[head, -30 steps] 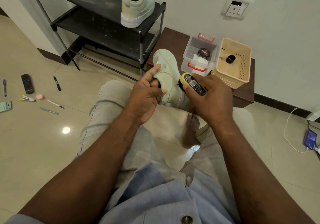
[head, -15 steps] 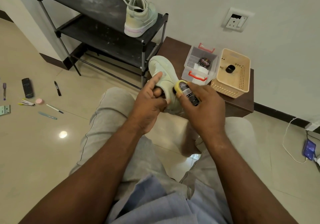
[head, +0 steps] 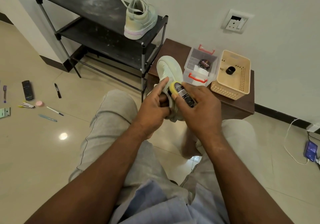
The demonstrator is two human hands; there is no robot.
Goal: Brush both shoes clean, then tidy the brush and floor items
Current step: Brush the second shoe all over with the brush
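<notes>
Pale green sneaker (head: 170, 68): held toe-up in front of the black shoe rack (head: 97, 33), left hand (head: 152, 107) clasped round its heel, forefinger extended. Shoe brush (head: 181, 92): yellow-edged, gripped in right hand (head: 199, 109), pressed against sneaker's side. Second sneaker (head: 140, 22): on rack's top shelf.

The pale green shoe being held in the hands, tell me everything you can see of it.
The pale green shoe is a soft, matte-looking sneaker, lightly scuffed, with its rounded toe pointing up and away over the dark wooden bench. The left hand grips its lower part, forefinger lying along its side. The right hand presses a yellow-edged black brush against its flank. Its heel and laces are hidden.
</notes>
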